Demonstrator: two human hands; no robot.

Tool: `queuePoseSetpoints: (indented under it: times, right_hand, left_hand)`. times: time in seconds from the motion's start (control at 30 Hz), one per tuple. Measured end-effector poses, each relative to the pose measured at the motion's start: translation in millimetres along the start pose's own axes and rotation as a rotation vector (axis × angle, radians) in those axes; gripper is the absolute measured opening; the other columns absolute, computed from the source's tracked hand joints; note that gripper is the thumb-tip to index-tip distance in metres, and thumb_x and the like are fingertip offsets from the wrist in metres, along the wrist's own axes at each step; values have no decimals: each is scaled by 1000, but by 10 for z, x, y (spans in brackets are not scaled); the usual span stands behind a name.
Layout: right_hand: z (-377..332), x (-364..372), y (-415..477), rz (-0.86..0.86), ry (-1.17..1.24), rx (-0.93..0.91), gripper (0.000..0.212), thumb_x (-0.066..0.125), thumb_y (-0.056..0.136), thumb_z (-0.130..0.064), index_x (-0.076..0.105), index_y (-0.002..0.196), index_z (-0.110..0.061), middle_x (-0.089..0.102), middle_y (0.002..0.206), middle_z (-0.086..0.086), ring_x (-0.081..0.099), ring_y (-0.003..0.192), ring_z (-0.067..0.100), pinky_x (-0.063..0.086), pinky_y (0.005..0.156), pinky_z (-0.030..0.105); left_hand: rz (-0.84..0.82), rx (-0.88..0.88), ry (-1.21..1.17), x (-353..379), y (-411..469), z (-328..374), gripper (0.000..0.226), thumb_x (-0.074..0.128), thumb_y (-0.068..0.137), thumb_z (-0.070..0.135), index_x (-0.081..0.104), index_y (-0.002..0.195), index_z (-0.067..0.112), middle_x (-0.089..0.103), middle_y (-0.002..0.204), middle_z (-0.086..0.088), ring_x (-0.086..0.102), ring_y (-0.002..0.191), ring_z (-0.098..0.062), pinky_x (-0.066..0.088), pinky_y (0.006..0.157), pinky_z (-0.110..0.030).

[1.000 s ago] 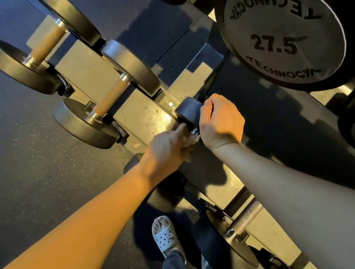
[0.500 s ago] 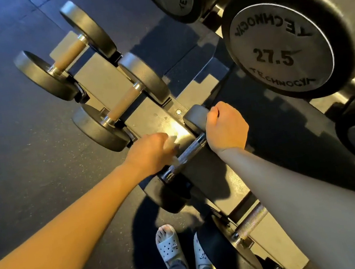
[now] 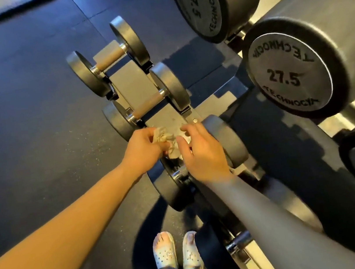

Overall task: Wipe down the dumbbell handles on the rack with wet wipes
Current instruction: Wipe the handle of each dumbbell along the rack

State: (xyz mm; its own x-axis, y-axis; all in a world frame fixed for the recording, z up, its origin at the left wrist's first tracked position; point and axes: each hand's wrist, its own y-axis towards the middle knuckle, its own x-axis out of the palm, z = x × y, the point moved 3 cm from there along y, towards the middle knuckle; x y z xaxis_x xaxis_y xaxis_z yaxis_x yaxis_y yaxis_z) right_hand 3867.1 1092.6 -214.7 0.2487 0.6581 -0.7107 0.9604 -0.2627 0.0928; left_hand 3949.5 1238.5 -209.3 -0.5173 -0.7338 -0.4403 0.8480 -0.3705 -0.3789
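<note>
A crumpled pale wet wipe (image 3: 167,139) hangs between my two hands above the low rack (image 3: 132,83). My left hand (image 3: 144,147) grips its left part with curled fingers. My right hand (image 3: 200,151) pinches its right edge between thumb and fingertips. Below my hands lies a small black dumbbell (image 3: 228,140), its metal handle (image 3: 179,173) mostly hidden by my right hand. Two more small dumbbells with brownish handles (image 3: 148,105) (image 3: 109,60) sit further along the rack.
Large 27.5 dumbbells (image 3: 289,73) (image 3: 198,4) fill the upper rack at right. Another dumbbell handle (image 3: 237,244) shows at the bottom. My feet in white clogs (image 3: 177,253) stand on dark rubber floor (image 3: 30,110), which stretches left.
My right hand has let go of the dumbbell end and moved to the wipe. My left hand has lifted the wipe off the handle. The view has shifted right along the rack.
</note>
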Motion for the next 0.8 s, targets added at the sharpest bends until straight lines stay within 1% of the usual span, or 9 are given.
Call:
queuePoseSetpoints:
  times: [0.1, 0.17, 0.3, 0.43, 0.5, 0.57, 0.63, 0.7, 0.8]
  right_hand:
    - [-138, 211, 5, -247, 616, 524, 31, 49, 105, -45, 64, 104, -18, 70, 93, 4, 68, 78, 14, 54, 61, 28]
    - [-199, 291, 24, -281, 725, 649, 27, 58, 102, -40, 64, 91, -15, 69, 77, 5, 64, 60, 16, 48, 50, 28]
    - [-187, 449, 61, -224, 800, 666, 16, 70, 96, -24, 68, 88, -10, 67, 65, 2, 60, 57, 12, 49, 53, 26]
    - [-176, 633, 166, -244, 778, 664, 6, 71, 94, -15, 68, 90, -15, 68, 65, 4, 60, 57, 15, 48, 51, 27]
    - [-208, 695, 254, -248, 737, 628, 11, 68, 94, -10, 67, 84, -15, 66, 63, 2, 59, 53, 12, 45, 46, 24]
    - [-212, 743, 370, -232, 699, 588, 14, 68, 94, -9, 68, 81, -16, 65, 63, 0, 59, 51, 9, 45, 47, 23]
    - [-168, 793, 502, -191, 639, 552, 19, 68, 93, -9, 69, 78, -19, 65, 65, 0, 60, 56, 11, 48, 53, 27]
    - [-111, 851, 632, -151, 585, 513, 21, 66, 93, -10, 70, 76, -22, 67, 70, 1, 62, 66, 17, 50, 61, 33]
    - [-79, 917, 803, -172, 463, 444, 14, 62, 98, -13, 74, 98, -20, 72, 89, -2, 68, 85, 14, 53, 72, 29]
  left_hand:
    - [42, 69, 21, -5, -102, 20, 16, 75, 90, 9, 70, 76, 6, 67, 65, -5, 60, 57, -9, 50, 58, -26]
    - [22, 81, 25, -23, -193, -2, 17, 72, 91, 9, 70, 75, 11, 64, 60, 3, 55, 54, -1, 45, 55, -18]
    - [-87, 37, -76, -72, -315, -80, 15, 62, 95, 1, 72, 86, 9, 64, 73, -5, 55, 67, -6, 46, 66, -20]
    - [-15, -98, -280, -246, -246, -233, 28, 49, 97, -3, 74, 109, -1, 72, 105, -24, 68, 95, -33, 56, 89, -30]
    - [45, -118, -304, -331, -172, -298, 24, 55, 97, 1, 78, 102, 6, 76, 99, -17, 72, 94, -29, 58, 90, -38]
    - [92, -114, -279, -429, -68, -344, 19, 61, 97, 5, 79, 95, 10, 77, 91, -9, 73, 84, -16, 61, 79, -30]
    - [187, -101, -233, -575, 77, -385, 16, 63, 97, 9, 78, 94, 14, 77, 88, -3, 73, 81, -11, 55, 70, -21]
    - [347, -89, -175, -765, 259, -437, 15, 61, 97, 11, 76, 96, 16, 75, 89, 0, 72, 83, -12, 53, 70, -23]
    - [571, -106, -62, -983, 541, -538, 18, 55, 99, 14, 72, 104, 15, 71, 99, -1, 66, 91, -17, 53, 80, -32]
